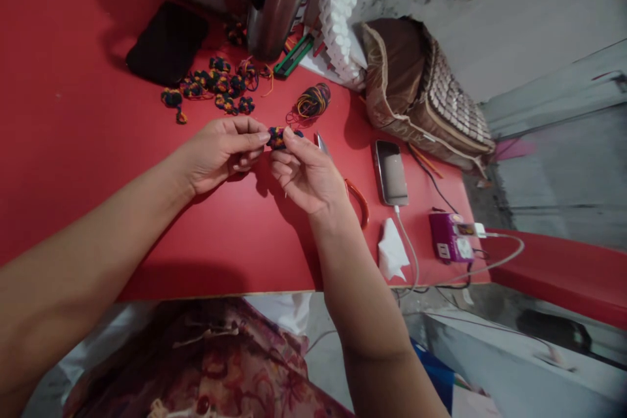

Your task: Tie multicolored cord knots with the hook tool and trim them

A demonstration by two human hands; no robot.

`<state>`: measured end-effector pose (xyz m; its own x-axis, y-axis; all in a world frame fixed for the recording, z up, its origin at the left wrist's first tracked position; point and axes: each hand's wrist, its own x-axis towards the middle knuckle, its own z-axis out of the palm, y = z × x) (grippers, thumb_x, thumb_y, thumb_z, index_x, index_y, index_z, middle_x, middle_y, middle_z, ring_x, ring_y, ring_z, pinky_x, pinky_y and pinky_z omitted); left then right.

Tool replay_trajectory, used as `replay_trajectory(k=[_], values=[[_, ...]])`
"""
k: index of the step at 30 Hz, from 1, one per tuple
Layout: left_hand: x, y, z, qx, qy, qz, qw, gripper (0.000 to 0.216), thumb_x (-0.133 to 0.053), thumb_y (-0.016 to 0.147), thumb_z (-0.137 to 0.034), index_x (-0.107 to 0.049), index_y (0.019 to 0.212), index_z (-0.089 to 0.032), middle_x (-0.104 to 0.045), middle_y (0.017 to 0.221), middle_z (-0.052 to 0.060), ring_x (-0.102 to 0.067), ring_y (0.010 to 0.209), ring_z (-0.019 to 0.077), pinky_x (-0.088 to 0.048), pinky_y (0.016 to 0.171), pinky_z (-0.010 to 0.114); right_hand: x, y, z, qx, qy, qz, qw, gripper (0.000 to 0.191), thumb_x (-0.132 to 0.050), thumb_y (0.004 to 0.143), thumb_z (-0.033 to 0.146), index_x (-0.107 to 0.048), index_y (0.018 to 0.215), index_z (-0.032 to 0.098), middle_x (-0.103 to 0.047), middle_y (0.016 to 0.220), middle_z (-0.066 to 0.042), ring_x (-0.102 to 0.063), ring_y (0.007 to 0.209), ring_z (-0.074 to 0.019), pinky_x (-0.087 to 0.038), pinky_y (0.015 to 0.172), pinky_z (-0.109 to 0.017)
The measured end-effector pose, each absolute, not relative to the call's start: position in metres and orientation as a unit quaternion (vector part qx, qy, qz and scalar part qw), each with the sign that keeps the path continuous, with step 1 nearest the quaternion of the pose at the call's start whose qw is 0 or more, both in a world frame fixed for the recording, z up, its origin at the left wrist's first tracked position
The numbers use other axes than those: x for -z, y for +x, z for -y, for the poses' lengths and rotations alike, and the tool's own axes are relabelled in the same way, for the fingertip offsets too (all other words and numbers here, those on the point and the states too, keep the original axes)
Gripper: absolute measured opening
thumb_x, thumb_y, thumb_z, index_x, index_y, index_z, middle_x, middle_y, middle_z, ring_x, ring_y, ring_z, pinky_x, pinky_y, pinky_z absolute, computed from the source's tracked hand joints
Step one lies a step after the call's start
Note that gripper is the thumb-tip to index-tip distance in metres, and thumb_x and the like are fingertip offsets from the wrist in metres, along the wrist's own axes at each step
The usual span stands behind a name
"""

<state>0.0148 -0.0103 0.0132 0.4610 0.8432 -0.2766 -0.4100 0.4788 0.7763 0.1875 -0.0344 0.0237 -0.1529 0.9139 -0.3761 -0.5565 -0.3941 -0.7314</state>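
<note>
Between my two hands I hold a small crocheted piece [277, 138] of dark blue, orange and pink yarn, just above the red table. My left hand [228, 149] pinches its left end with thumb and forefinger. On its right end the thumb and fingers of my right hand [308, 170] are closed. Behind the hands lies a small wound bundle of multicoloured yarn [313, 102], with loose strands near the piece. Several knotted yarn pieces [220, 83] are heaped at the back left. Scissors with an orange handle [358, 202] lie partly hidden under my right wrist.
On the red table [220, 241] are a dark phone-like slab [169, 42], a steel bottle [279, 6], a green cutter [294, 56] and a white beaded item [339, 26]. To the right are a brown bag [421, 85], a charging phone [390, 173], crumpled tissue [392, 251] and a purple power box [448, 238].
</note>
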Motion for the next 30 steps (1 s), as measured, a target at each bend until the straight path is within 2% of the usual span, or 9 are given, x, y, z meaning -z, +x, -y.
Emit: replay_trajectory(k=[3,9,11,15,18,22,27,30], values=[[-0.012,0.014,0.011,-0.389,0.343,-0.336,0.786,0.023,-0.090,0.090,-0.009,-0.070,0.080,-0.016,-0.058,0.056,-0.004,-0.042,0.044,0.0049,-0.035,0.044,0.015,-0.024,0.189,0.034,-0.734,-0.409,0.191,0.507,0.034,-0.092,0.097,0.014,-0.065,0.077,0.022,-0.057,0.066,0.011,-0.047,0.053,-0.0021,-0.043,0.047,-0.013],[-0.007,0.013,0.011,-0.390,0.403,-0.356,0.747,0.018,-0.086,0.087,-0.006,-0.075,0.095,-0.018,-0.069,0.062,-0.002,-0.053,0.045,0.0089,-0.042,0.046,0.019,-0.014,0.196,0.026,-0.719,-0.409,0.198,0.525,0.042,-0.100,0.092,0.024,-0.061,0.076,0.025,-0.047,0.060,0.013,-0.043,0.051,-0.0039,-0.042,0.046,-0.015],[-0.005,0.014,0.012,-0.393,0.425,-0.360,0.731,0.017,-0.082,0.089,-0.004,-0.074,0.092,-0.018,-0.071,0.063,-0.001,-0.055,0.045,0.0088,-0.041,0.045,0.018,-0.011,0.197,0.025,-0.718,-0.402,0.219,0.524,0.042,-0.104,0.087,0.027,-0.063,0.077,0.025,-0.050,0.061,0.013,-0.046,0.053,-0.0043,-0.046,0.048,-0.016],[-0.004,0.018,0.012,-0.416,0.437,-0.369,0.707,0.022,-0.075,0.091,0.003,-0.071,0.085,-0.017,-0.070,0.062,-0.001,-0.057,0.048,0.0079,-0.041,0.046,0.016,-0.007,0.193,0.031,-0.706,-0.391,0.288,0.516,0.047,-0.113,0.071,0.031,-0.068,0.083,0.026,-0.073,0.075,0.008,-0.064,0.064,-0.0078,-0.057,0.058,-0.022],[-0.003,0.019,0.013,-0.416,0.446,-0.368,0.701,0.024,-0.073,0.096,0.001,-0.070,0.083,-0.018,-0.071,0.063,-0.001,-0.055,0.047,0.0085,-0.042,0.045,0.018,-0.005,0.188,0.035,-0.677,-0.390,0.341,0.522,0.047,-0.114,0.068,0.039,-0.073,0.086,0.025,-0.075,0.073,0.007,-0.069,0.066,-0.0104,-0.053,0.056,-0.023],[-0.005,0.018,0.015,-0.395,0.486,-0.353,0.695,0.028,-0.067,0.105,-0.004,-0.073,0.081,-0.017,-0.074,0.067,0.002,-0.054,0.046,0.0084,-0.041,0.045,0.019,-0.004,0.187,0.035,-0.649,-0.412,0.348,0.537,0.043,-0.111,0.071,0.039,-0.073,0.085,0.025,-0.066,0.064,0.009,-0.059,0.058,-0.0082,-0.047,0.052,-0.023],[-0.005,0.016,0.016,-0.361,0.513,-0.362,0.690,0.032,-0.067,0.109,-0.012,-0.077,0.080,-0.016,-0.077,0.069,0.006,-0.055,0.047,0.0106,-0.041,0.046,0.023,-0.009,0.200,0.032,-0.660,-0.442,0.312,0.522,0.039,-0.103,0.079,0.041,-0.069,0.087,0.026,-0.077,0.080,0.006,-0.037,0.050,-0.0058,-0.030,0.041,-0.025],[-0.002,0.016,0.013,-0.381,0.497,-0.394,0.673,0.018,-0.072,0.102,-0.006,-0.083,0.094,-0.018,-0.076,0.073,0.003,-0.055,0.050,0.0114,-0.043,0.049,0.026,-0.012,0.204,0.032,-0.654,-0.441,0.318,0.525,0.042,-0.101,0.080,0.043,-0.062,0.082,0.027,-0.082,0.087,0.003,-0.034,0.051,-0.0064,-0.028,0.040,-0.026]])
